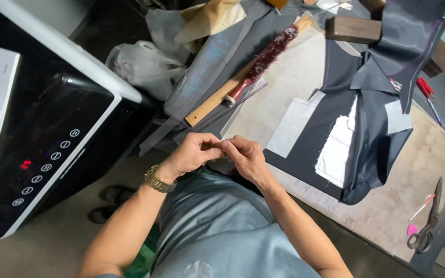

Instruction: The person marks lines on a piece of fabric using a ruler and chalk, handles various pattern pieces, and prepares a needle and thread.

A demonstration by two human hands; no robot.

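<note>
From the head camera, the left hand [194,152] and the right hand [245,157] meet fingertip to fingertip just in front of the person's belly, at the near edge of the work table [387,216]. Both are pinched shut at the thumb and forefinger, but whatever sits between them is too small to make out: it could be a thread or a pin, and neither its long axis nor the way it points can be read. A gold watch [159,180] circles the left wrist. Just beyond the pinch, the dark cloth [310,139] lies flat on the table with white lining patches [336,152] on it, its long side running away from the hands and up to the right. Further out from the left hand, a wooden ruler [217,98] lies slanted, pointing from near the pinch up toward the far right, with a dark red stick [266,56] resting along it on the same slant. Well off to the right of the grip, black scissors [427,221] lie at the table's edge, blades pointing away, with a pink chalk piece [412,229] touching them. A black machine panel [52,154] stands left of the hands, cut off by the frame.
</note>
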